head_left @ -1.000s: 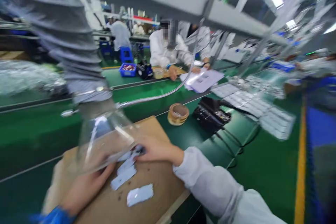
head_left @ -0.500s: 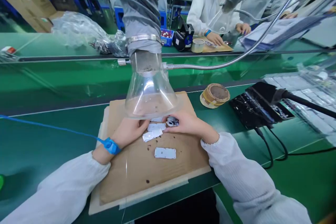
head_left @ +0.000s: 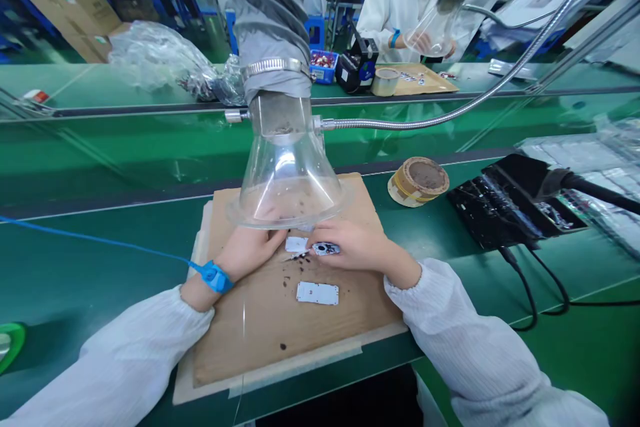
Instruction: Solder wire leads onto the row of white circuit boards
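My left hand (head_left: pixel 246 252), with a blue wrist strap (head_left: pixel 215 276), rests curled on a brown work board (head_left: pixel 280 333), its fingertips at a small white circuit board (head_left: pixel 296 244). My right hand (head_left: pixel 350 245) pinches a small dark-printed part (head_left: pixel 326 249) beside that board. Both hands sit just under the rim of a clear fume-extraction funnel (head_left: pixel 287 180). Another white circuit board (head_left: pixel 317 293) lies loose on the work board nearer to me.
A tape roll (head_left: pixel 419 181) and a black tray of parts (head_left: pixel 505 203) with cables lie to the right. A flexible metal hose (head_left: pixel 450 107) runs to the funnel. Across the green belt (head_left: pixel 125 147), another person works under a second funnel (head_left: pixel 431 30).
The view has swung from a blurred tilt to a steady look down. One of the white boards near my left fingers is gone from sight; my hands stay under the funnel.
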The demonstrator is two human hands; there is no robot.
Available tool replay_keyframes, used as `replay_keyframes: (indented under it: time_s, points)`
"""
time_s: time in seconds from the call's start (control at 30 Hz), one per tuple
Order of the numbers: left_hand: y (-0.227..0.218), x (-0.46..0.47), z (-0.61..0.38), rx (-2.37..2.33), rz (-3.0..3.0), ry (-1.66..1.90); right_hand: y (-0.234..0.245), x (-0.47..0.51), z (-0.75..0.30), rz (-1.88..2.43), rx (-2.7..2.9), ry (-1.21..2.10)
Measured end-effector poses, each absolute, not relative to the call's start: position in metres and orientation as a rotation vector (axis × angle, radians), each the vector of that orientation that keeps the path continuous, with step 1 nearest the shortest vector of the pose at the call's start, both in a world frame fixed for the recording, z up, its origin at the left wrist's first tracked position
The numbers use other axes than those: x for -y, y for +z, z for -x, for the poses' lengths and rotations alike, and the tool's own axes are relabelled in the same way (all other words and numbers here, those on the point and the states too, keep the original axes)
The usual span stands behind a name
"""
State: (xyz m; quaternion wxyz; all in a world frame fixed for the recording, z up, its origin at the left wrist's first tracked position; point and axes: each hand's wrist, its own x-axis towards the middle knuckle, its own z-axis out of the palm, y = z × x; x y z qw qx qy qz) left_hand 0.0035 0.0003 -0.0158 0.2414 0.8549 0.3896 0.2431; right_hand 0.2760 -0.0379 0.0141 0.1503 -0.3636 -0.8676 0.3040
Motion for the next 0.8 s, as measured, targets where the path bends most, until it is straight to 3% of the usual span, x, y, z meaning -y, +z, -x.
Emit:
replay_keyframes:
  time_s: [0.3,0.8]
  points:
    - [-0.011,0.004,-0.003,-1.035,-2.298,0.697,0.030,0.039,-0.284,0.977,2.413,1.228]
    - [-0.018,0.005,0.005,-0.942,-2.377,0.535,0.030,0.019,-0.314,1.430,1.803,1.168]
